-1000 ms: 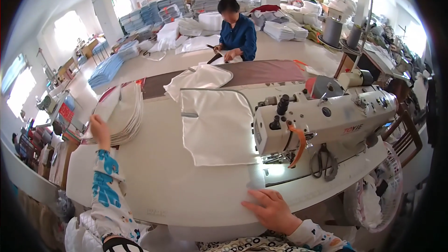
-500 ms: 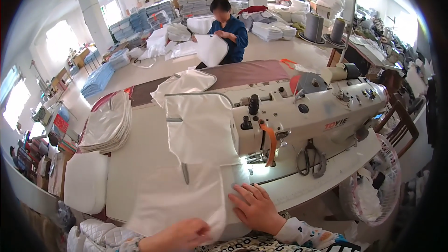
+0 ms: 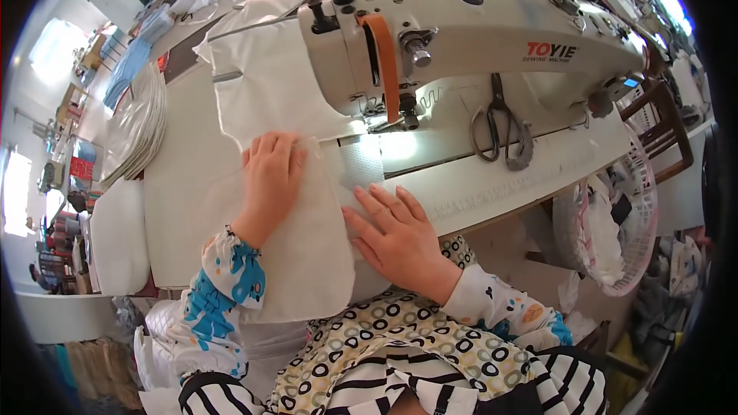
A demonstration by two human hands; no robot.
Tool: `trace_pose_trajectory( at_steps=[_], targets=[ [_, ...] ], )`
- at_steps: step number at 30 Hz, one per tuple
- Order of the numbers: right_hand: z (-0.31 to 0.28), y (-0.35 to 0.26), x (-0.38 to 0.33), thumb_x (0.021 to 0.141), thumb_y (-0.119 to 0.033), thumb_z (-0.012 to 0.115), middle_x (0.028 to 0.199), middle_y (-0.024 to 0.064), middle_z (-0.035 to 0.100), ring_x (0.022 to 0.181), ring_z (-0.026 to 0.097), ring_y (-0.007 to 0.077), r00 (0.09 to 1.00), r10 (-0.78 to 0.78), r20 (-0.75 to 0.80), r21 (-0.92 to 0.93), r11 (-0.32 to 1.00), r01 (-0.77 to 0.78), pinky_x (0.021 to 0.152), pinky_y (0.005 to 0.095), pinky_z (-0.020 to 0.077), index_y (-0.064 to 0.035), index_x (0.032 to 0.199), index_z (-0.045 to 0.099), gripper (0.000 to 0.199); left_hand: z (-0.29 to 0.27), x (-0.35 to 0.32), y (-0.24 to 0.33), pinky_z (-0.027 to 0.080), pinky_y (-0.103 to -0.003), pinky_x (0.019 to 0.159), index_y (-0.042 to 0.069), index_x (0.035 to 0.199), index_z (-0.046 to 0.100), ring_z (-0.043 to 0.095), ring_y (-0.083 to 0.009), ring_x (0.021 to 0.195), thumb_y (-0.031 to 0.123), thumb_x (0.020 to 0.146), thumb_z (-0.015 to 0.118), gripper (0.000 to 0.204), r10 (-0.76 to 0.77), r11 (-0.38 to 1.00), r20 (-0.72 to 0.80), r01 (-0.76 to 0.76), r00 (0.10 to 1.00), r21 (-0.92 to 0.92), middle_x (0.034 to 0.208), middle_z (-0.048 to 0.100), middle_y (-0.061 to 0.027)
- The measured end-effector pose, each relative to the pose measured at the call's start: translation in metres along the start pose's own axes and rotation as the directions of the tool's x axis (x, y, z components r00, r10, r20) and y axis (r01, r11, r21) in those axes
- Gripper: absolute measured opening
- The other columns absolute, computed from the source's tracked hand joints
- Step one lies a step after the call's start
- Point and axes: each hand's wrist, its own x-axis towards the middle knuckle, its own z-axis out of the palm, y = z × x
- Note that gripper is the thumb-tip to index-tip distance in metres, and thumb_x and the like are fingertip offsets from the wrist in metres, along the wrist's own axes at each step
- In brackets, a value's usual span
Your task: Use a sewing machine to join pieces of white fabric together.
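Note:
My left hand [image 3: 273, 177] lies over the near white fabric panel [image 3: 311, 261], fingers stretched forward and close together. Flat beside that panel's right edge rests my right hand [image 3: 400, 242], its fingers spread on the machine table near the front edge. A further white fabric piece [image 3: 265, 81] with a grey strip runs from under the left side of the sewing machine [image 3: 492, 23] toward my left hand. The lit needle area [image 3: 388, 123] is just beyond my right fingertips. Where the two fabric pieces meet is partly hidden by my left hand.
Black scissors [image 3: 503, 123] lie under the machine arm. On the left are a stack of white pieces [image 3: 138, 127] and a white rounded pad [image 3: 119, 238]. A pink-rimmed basket [image 3: 638, 223] with white scraps stands at right, by a wooden chair [image 3: 669, 127].
My left hand has moved up from the near edge onto the white panel. My right hand stays beside it. The view has tilted downward, and the co-worker is mostly out of it.

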Motion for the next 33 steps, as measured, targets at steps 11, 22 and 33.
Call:
trace_pose_trajectory(
  at_steps=[11, 22, 33],
  targets=[
    [-0.015, 0.001, -0.007, 0.086, -0.013, 0.066, 0.126, 0.0132, 0.064, 0.127, 0.055, 0.0288, 0.998, -0.022, 0.055, 0.113, 0.993, 0.015, 0.11, 0.0484, 0.0399, -0.0098, 0.128, 0.064, 0.042, 0.019, 0.027, 0.047, 0.049, -0.034, 0.066, -0.002, 0.093, 0.064, 0.059, -0.0237, 0.071, 0.01, 0.094, 0.068, 0.013, 0.138, 0.865, 0.162, -0.039, 0.977, -0.501, 0.084, 0.063, -0.0137],
    [0.009, 0.028, 0.044, 0.096, -0.011, 0.059, 0.088, 0.0185, 0.068, 0.073, 0.066, 0.0393, 0.932, 0.362, -0.002, 0.276, 0.896, -0.347, 0.066, 0.047, 0.0536, 0.0005, 0.135, 0.056, 0.041, 0.028, 0.042, 0.044, 0.051, -0.045, 0.069, 0.004, 0.091, 0.066, 0.064, -0.0376, 0.079, 0.022, 0.094, 0.066, 0.019, 0.071, 0.945, 0.24, 0.011, 0.968, -0.326, 0.089, 0.067, -0.0138],
    [0.003, 0.021, 0.041, 0.093, -0.015, 0.057, 0.084, 0.0225, 0.067, 0.068, 0.066, 0.0427, 0.921, 0.38, 0.086, 0.158, 0.907, -0.39, 0.061, 0.0537, 0.0528, -0.0044, 0.138, 0.054, 0.046, 0.04, 0.03, 0.043, 0.052, -0.047, 0.078, 0.005, 0.097, 0.066, 0.066, -0.0377, 0.089, 0.024, 0.097, 0.058, 0.022, 0.092, 0.956, 0.304, 0.001, 0.948, -0.293, 0.094, 0.068, -0.0168]
  ],
)
